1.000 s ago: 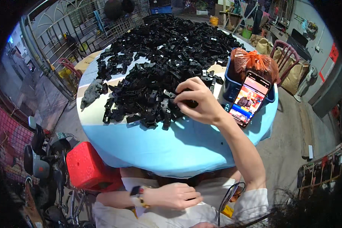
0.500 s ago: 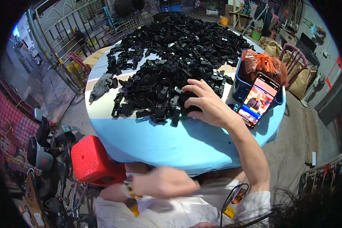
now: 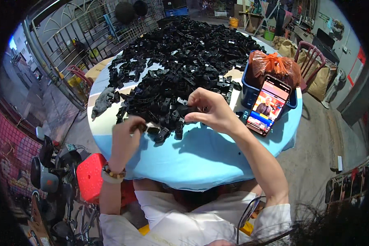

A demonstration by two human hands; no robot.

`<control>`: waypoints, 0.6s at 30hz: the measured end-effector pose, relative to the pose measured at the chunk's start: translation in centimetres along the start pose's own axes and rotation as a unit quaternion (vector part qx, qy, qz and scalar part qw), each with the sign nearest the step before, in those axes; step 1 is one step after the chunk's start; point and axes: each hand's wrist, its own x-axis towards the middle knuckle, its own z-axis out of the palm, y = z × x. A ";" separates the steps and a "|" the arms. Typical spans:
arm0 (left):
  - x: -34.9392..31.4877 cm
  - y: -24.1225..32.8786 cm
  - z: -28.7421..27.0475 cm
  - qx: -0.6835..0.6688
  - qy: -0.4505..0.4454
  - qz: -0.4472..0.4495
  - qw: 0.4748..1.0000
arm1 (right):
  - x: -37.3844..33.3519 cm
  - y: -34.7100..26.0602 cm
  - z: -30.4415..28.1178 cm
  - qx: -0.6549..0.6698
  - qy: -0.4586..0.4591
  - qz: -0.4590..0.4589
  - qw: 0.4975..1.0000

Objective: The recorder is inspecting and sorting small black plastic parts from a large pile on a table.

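Many small black plastic parts (image 3: 188, 53) lie in a broad, tangled heap on the round table. At the heap's near left edge, my left hand (image 3: 126, 137) is slightly blurred, with its fingers curled together. Something dark shows at those fingertips, too unclear to name. My right hand (image 3: 217, 110) hovers over the heap's near right edge, its thumb and bent fingers apart in a curve. Black parts show in that gap; whether any of them touches the fingers is hidden. A beaded bracelet (image 3: 114, 172) circles my left wrist.
A lit phone (image 3: 269, 104) leans against a blue basket (image 3: 249, 92) holding an orange plastic bag (image 3: 274, 65). A grey cloth (image 3: 104, 101) lies left of the heap. Beside the blue tablecloth (image 3: 172, 164) stands a red stool (image 3: 90, 177). A chair (image 3: 311, 61) stands at the right.
My left hand has risen from over my lap to the heap's near left edge. My right hand has lifted and drawn its spread fingers into a curve. The whole view has shifted slightly.
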 end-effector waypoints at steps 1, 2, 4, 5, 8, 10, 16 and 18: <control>0.4 0.0 -0.5 -0.116 0.055 -0.026 0.991 | 0.2 -0.3 0.3 0.003 -0.003 -0.003 1.000; 1.3 0.1 -0.4 -0.236 0.105 -0.048 0.965 | 0.2 -0.2 0.3 0.048 -0.005 0.019 0.999; 4.3 3.1 -0.3 -0.314 0.063 -0.090 0.943 | -0.1 0.3 0.0 0.135 -0.003 0.067 0.989; 5.9 4.8 -0.1 -0.384 0.023 -0.131 0.914 | -0.1 1.0 -0.2 0.177 0.007 0.055 0.983; 9.3 5.1 2.0 -0.499 -0.039 -0.108 0.859 | 0.3 1.1 -0.1 0.271 0.074 0.042 0.959; 10.4 6.0 2.5 -0.594 -0.076 -0.140 0.789 | 0.6 1.7 -0.3 0.268 0.108 0.007 0.957; 10.3 5.8 5.5 -0.660 -0.082 -0.070 0.743 | 0.7 1.4 -0.3 0.214 0.175 -0.036 0.960; 9.5 6.4 5.5 -0.576 -0.085 -0.076 0.809 | 0.5 1.1 -0.4 0.205 0.157 -0.023 0.966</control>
